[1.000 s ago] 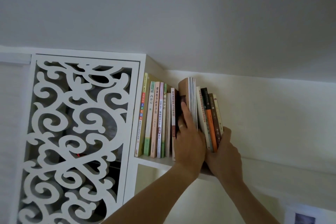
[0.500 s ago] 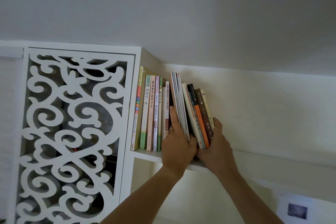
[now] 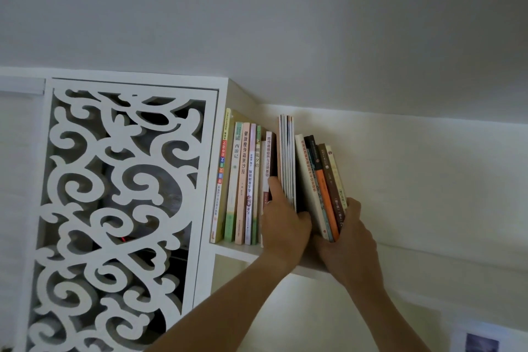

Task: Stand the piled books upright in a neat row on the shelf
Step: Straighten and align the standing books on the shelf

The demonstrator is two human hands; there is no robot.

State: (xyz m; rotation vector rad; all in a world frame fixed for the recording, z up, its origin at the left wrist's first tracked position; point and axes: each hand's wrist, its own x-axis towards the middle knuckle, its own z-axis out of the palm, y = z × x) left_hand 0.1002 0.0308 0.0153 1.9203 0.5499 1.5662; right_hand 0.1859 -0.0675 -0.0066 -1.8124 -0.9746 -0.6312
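Note:
A row of books stands on a high white shelf point(image 3: 238, 251). Several upright books point(image 3: 243, 180) lean against the cabinet side at the left. In the middle, a bundle of thin books point(image 3: 287, 157) stands nearly upright, and my left hand point(image 3: 283, 226) grips its lower part, thumb on its left face. To the right, several books point(image 3: 320, 180) tilt leftward. My right hand point(image 3: 347, 240) clasps their lower ends, fingers against the outermost cover at the right.
A white cabinet door with carved scrollwork point(image 3: 120, 208) fills the left side. The sloping ceiling point(image 3: 285, 23) hangs close above the books. The shelf runs on to the right along the pale wall point(image 3: 428, 194). A small picture point(image 3: 481, 341) is at the lower right.
The thin bundle has swung from leaning left to nearly upright, and its spines now face me. Both hands have stayed at the books' lower ends. The camera has shifted.

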